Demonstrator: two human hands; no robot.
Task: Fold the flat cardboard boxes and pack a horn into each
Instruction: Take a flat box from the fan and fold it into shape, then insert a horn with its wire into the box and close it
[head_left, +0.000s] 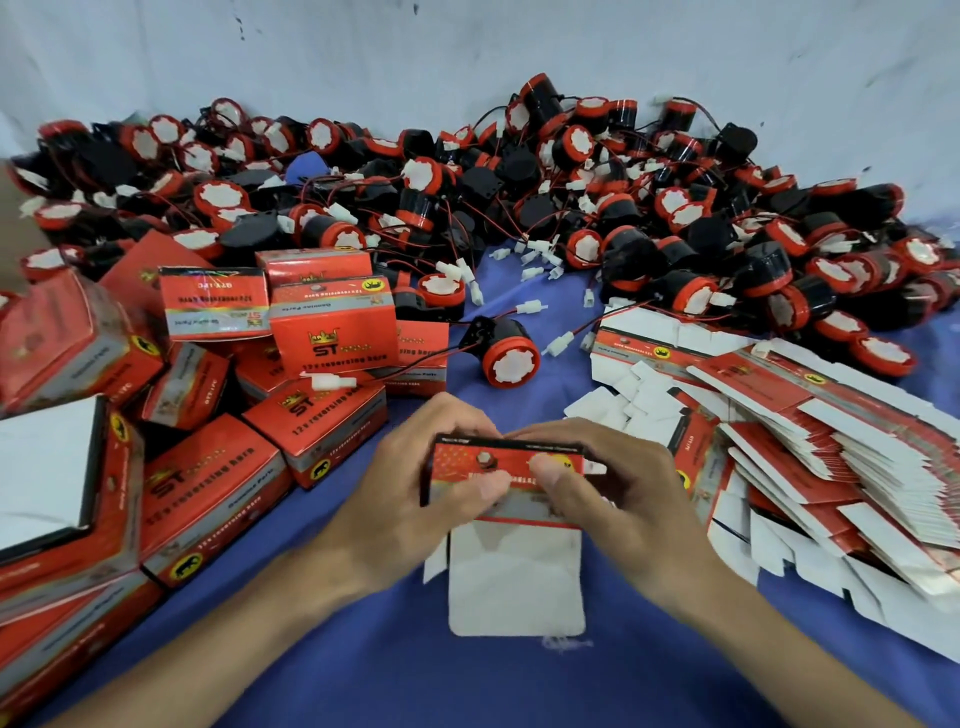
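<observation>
Both hands hold one red cardboard box (506, 467) low in the middle of the view, above the blue cloth. My left hand (415, 483) grips its left side, thumb on the red face. My right hand (618, 488) grips the right side, its thumb pressed on the same face. A white flap (514, 577) of the box hangs down toward me. One loose black and red horn (506, 353) with red wires lies on the cloth just beyond the hands. I cannot see whether anything is inside the held box.
A big heap of horns (519, 197) fills the back, against a white wall. Folded red boxes (218, 488) are piled at the left. A fanned stack of flat boxes (810, 447) lies at the right. The blue cloth (363, 649) covers the surface.
</observation>
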